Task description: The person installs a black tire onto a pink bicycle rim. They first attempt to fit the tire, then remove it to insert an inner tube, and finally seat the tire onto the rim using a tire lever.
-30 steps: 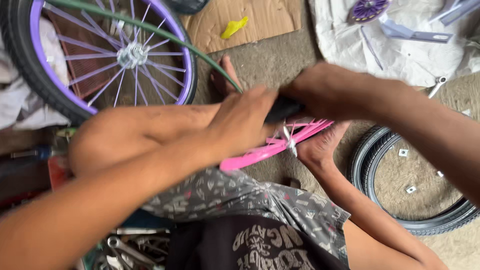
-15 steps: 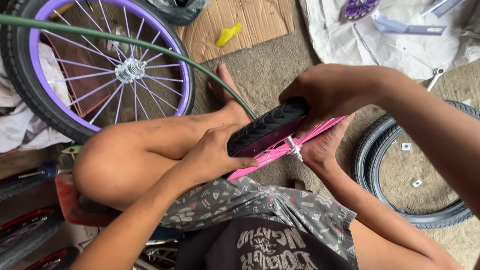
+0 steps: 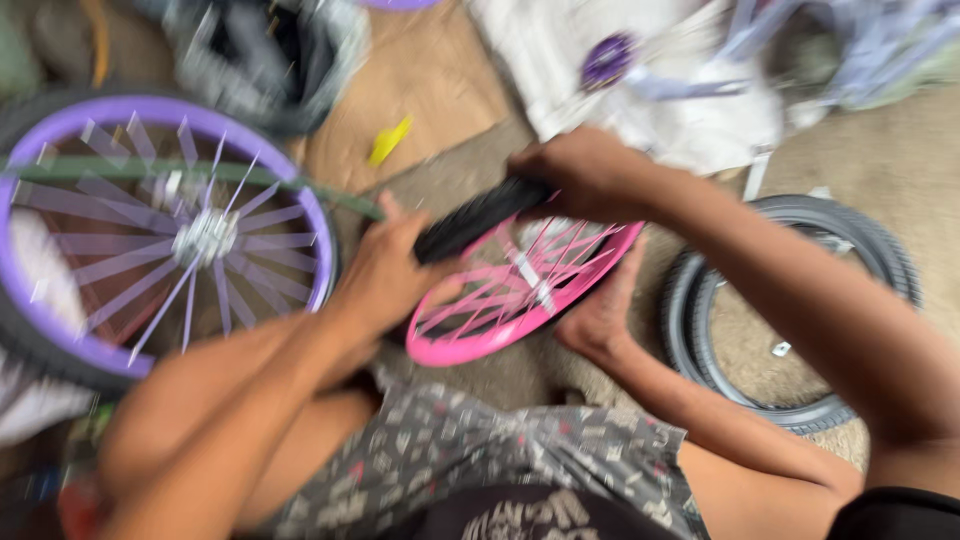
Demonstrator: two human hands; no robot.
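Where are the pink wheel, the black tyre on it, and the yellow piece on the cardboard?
pink wheel [image 3: 470, 345], head view, on the lower rim.
black tyre [image 3: 478, 216], head view, on the tread between the two hands.
yellow piece [image 3: 390, 141], head view, on its middle.

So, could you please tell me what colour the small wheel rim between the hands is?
Bright pink rim, with silvery spokes; head view.

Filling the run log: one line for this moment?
left hand: on black tyre | right hand: grips tyre over pink wheel | foot: braces rim | nearby: purple wheel, loose tyre | view blurred
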